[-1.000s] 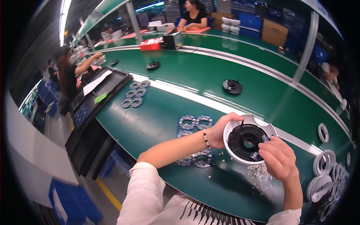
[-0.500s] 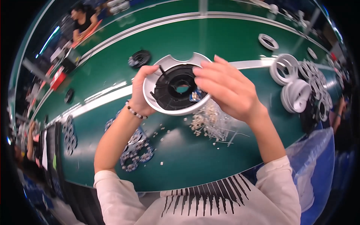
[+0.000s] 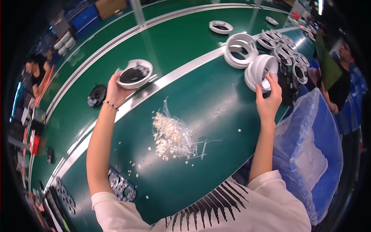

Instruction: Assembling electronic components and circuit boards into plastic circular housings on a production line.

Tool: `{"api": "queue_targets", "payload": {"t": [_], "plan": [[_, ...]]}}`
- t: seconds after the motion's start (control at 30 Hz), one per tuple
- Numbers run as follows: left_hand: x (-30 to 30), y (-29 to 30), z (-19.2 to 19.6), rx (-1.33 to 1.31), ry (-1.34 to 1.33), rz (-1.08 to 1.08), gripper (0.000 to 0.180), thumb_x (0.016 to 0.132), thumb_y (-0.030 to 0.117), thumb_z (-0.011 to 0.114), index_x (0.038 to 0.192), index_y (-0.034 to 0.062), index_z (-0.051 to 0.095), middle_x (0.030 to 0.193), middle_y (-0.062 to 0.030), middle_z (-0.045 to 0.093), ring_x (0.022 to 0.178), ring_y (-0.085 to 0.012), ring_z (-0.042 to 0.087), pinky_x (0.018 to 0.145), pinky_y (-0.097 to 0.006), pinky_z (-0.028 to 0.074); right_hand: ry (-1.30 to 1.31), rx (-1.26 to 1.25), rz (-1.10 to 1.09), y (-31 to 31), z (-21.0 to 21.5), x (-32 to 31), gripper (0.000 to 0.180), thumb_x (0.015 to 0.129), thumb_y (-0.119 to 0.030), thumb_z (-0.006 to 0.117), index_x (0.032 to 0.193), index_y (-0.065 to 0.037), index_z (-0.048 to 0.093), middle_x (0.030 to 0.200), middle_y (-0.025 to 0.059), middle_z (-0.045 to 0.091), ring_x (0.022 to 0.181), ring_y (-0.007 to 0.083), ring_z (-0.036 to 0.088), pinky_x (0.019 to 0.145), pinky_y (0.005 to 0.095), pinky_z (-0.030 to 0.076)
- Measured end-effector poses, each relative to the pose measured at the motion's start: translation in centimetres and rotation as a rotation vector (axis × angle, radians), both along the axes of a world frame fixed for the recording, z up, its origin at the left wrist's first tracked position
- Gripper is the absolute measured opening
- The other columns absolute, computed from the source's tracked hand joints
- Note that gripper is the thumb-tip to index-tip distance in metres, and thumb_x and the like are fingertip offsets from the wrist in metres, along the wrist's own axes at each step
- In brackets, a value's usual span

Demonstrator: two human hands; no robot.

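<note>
1. The white round housing (image 3: 134, 73) with a black ring set in it is held out over the green conveyor table (image 3: 201, 50), above the pale metal strip that runs along it. Its open face tilts up and toward the person, so its axis points roughly back at the head rather than straight down.

2. The left hand (image 3: 114, 92) grips that housing from below and from the near side: fingers are closed on its lower rim, thumb at the edge. The housing lies up and away from the palm, at the end of a fully stretched left arm.

3. The right hand (image 3: 268, 98) is well apart from it, far to the right. Its fingers are spread and curled onto the mouth of a white ring-shaped shell (image 3: 262, 71) lying on its side, opening toward the hand. Whether the fingers pinch the rim firmly or only touch it I cannot tell.

4. That shell sits at the near end of a cluster of similar white shells (image 3: 288, 54); another white ring (image 3: 239, 49) stands just to its left.

5. Between the two hands, on the green surface, lies a pile of small white pieces and clear plastic ties (image 3: 172, 135), nearer the body than either hand.

6. A blue plastic bag (image 3: 309, 154) hangs at the right table edge, below the right forearm.
</note>
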State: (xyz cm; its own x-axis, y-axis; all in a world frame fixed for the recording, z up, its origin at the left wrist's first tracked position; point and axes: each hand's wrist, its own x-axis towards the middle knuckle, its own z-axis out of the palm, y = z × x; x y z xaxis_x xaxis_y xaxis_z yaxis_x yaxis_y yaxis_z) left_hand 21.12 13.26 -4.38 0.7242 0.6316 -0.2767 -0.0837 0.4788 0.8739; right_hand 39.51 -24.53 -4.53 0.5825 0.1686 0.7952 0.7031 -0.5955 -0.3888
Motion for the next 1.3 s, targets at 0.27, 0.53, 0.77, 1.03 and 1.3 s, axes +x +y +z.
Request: {"api": "queue_targets", "payload": {"t": [0.27, 0.53, 0.77, 1.03, 1.3], "plan": [[2.9, 5.9, -4.2, 0.352, 0.267, 0.112, 0.044, 0.084, 0.046, 0.039, 0.104, 0.008, 0.049, 0.09, -0.0088, 0.058, 0.073, -0.0212, 0.06, 0.058, -0.033, 0.051, 0.05, -0.086, -0.067, -0.6, -2.5, 4.0, 0.039, 0.062, -0.017, 0.07, 0.095, 0.0, 0.056, 0.098, 0.0157, 0.057, 0.091, 0.0299, 0.051, 0.081, 0.0346, 0.04], [-1.0, 9.7, 0.4, 1.756, 0.845, 0.403, 0.034, 0.083, 0.03, 0.045, 0.091, -0.0009, 0.057, 0.091, -0.0179, 0.058, 0.086, -0.0341, 0.054, 0.072, -0.039, 0.043, 0.083, 0.051, -0.018, 1.7, -0.9, 5.0, 0.019, 0.065, -0.018, 0.065, 0.072, -0.002, 0.061, 0.074, 0.0101, 0.059, 0.072, 0.027, 0.051, 0.067, 0.0355, 0.04], [-7.0, 24.4, -10.5, 1.285, 0.872, 0.182, 0.054, 0.075, 0.029, 0.057, 0.115, -0.0036, 0.041, 0.108, -0.022, 0.051, 0.099, -0.0311, 0.051, 0.085, -0.035, 0.039, 0.01, 0.079, 0.006, 1.8, 4.9, -0.9, 0.008, 0.061, -0.002, 0.064, 0.069, -0.002, 0.061, 0.068, 0.0096, 0.059, 0.063, 0.0251, 0.054, 0.06, 0.0302, 0.043], [-2.5, 15.9, -4.1, 1.326, 1.108, 0.101, 0.073, 0.055, 0.027, 0.075, 0.115, 0.0, 0.043, 0.1, -0.0194, 0.056, 0.093, -0.03, 0.054, 0.08, -0.036, 0.043, 0.267, -0.453, 0.576, -0.8, -0.2, -8.6, 0.02, 0.06, 0.004, 0.056, 0.079, 0.0, 0.058, 0.081, 0.0073, 0.057, 0.076, 0.0228, 0.054, 0.07, 0.031, 0.044], [-6.2, 13.0, -2.2, 1.279, 1.229, -0.016, 0.065, 0.062, 0.034, 0.069, 0.113, 0.0002, 0.047, 0.11, -0.0178, 0.052, 0.101, -0.0276, 0.051, 0.088, -0.035, 0.039, 0.329, -0.642, 0.493, -1.8, -1.8, -7.7, 0.021, 0.058, -0.007, 0.063, 0.078, -0.003, 0.058, 0.089, 0.0083, 0.055, 0.09, 0.0245, 0.049, 0.081, 0.0333, 0.038]]}}
